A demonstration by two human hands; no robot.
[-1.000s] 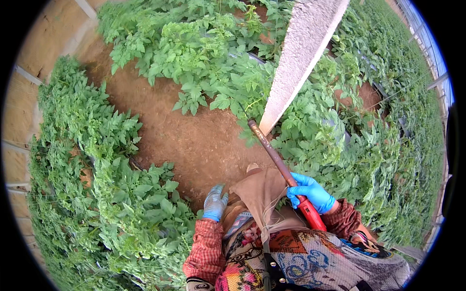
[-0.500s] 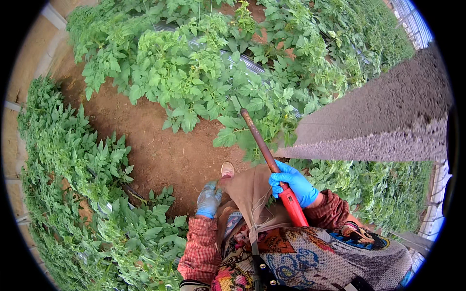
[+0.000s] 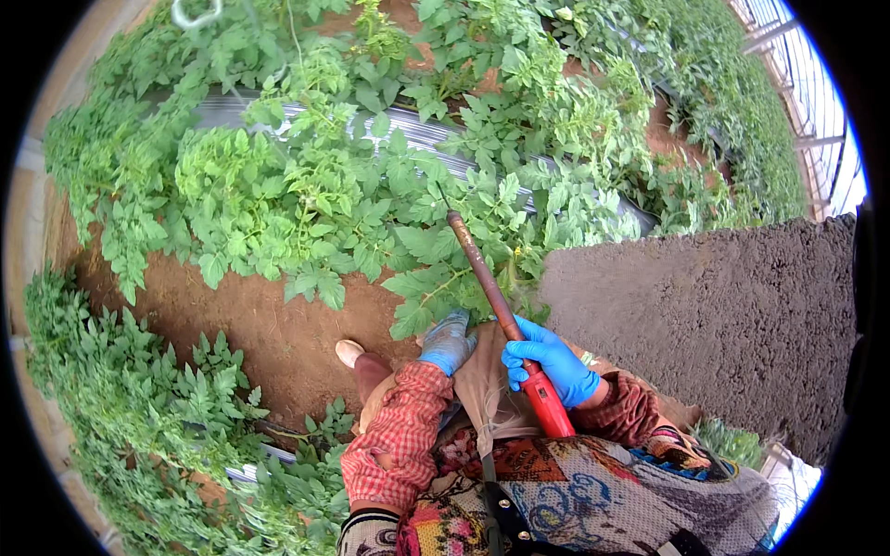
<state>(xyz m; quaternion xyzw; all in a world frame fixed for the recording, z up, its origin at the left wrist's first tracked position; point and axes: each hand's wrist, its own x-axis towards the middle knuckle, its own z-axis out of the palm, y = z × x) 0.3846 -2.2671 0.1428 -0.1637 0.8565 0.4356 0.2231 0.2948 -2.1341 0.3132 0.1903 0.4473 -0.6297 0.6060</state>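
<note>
My right hand (image 3: 553, 366), in a bright blue glove, is wrapped round a wand (image 3: 484, 278) with a red handle, a rusty brown tube and a thin dark tip. The wand slants up and to the left, its tip among the leaves of a tomato plant (image 3: 431, 246). My left hand (image 3: 449, 343), in a worn grey-blue glove, is beside the brown apron (image 3: 482, 380), just below the nearest leaves. Its fingers look loosely stretched, with nothing seen in them; whether they touch the leaves or the cloth is unclear.
A thick, rough grey pillar (image 3: 705, 306) slants in close on the right. Tomato rows (image 3: 111, 408) flank a bare soil path (image 3: 269, 329) on the left. Silver plastic film (image 3: 417, 130) runs beneath the plants. A pale string (image 3: 294, 32) hangs at the top.
My left hand has moved right and up, toward the leaves and the wand. The view has shifted, and the pillar now sits lower. My right hand keeps its grip on the wand.
</note>
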